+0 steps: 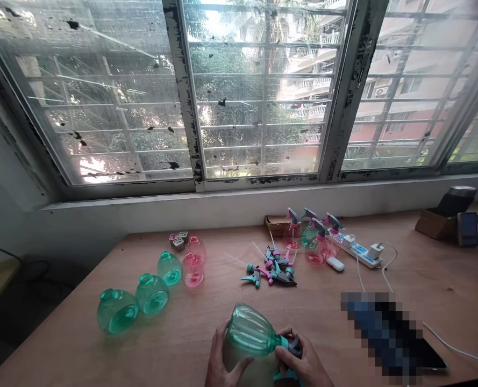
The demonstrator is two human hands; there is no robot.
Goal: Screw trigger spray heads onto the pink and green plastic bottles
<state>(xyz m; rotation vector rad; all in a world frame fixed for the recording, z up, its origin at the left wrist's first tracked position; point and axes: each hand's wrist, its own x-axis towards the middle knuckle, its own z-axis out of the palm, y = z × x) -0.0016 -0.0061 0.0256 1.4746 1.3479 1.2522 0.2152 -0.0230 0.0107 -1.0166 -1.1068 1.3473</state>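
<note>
A green ribbed spray bottle (250, 329) lies tilted on its side between my hands, just above the table's near edge. My left hand (222, 357) is wrapped round its base end. At the neck, my right hand (303, 357) grips the grey and teal spray head (292, 344), which sits on the bottle's mouth. Part of another teal and dark piece (286, 376) shows below my right hand, mostly hidden. Beyond, a pile of loose spray heads (277, 267) with thin tubes lies mid-table. To the left stand several green bottles (152, 294) and two pink bottles (193, 270) without heads.
Assembled spray bottles (316, 247) stand at the back beside a cardboard box (278, 226) and a power strip (359, 251) with white cables. A tablet (414, 333), partly pixelated, lies at right. Small printed cubes (178, 243) sit at back left. A brown box (440, 223) holds a dark item.
</note>
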